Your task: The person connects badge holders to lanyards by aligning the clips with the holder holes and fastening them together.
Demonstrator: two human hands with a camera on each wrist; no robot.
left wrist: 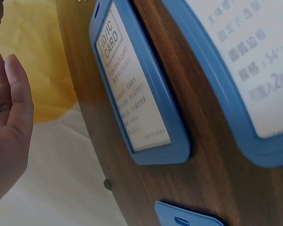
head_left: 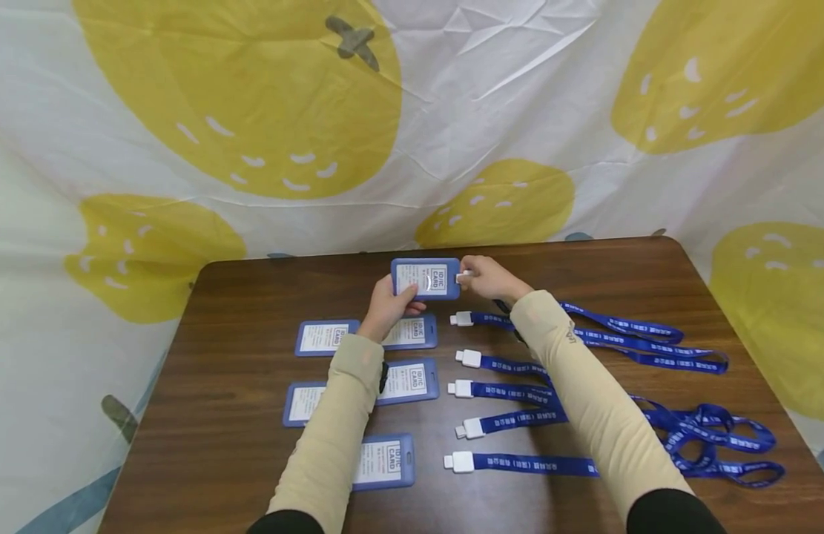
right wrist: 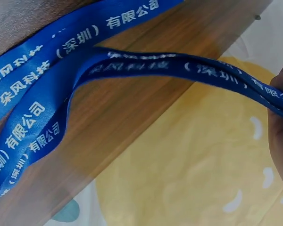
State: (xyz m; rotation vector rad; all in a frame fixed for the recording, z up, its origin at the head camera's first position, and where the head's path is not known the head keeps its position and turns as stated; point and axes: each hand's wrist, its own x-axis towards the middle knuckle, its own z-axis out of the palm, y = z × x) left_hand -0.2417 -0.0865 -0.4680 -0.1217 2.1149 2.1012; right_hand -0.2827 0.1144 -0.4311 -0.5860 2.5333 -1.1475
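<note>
Over the back of the table my left hand (head_left: 388,305) grips a blue ID card holder (head_left: 425,279), thumb across its front, slot end to the right. At that slot my right hand (head_left: 493,279) pinches the white clip (head_left: 463,276) of a blue lanyard, which overlaps the holder's edge in the head view. The lanyard strap (right wrist: 179,66) runs from the right hand (right wrist: 282,136) down to the table in the right wrist view. The left wrist view catches part of the left hand (left wrist: 12,103) beside a holder lying on the table (left wrist: 141,89).
Several more card holders (head_left: 408,380) lie on the brown wooden table (head_left: 205,415) under and beside the left forearm. Several blue lanyards (head_left: 518,464) with white clips lie on the right, their loops partly behind the right forearm. A lemon-print cloth (head_left: 305,222) hangs behind the table.
</note>
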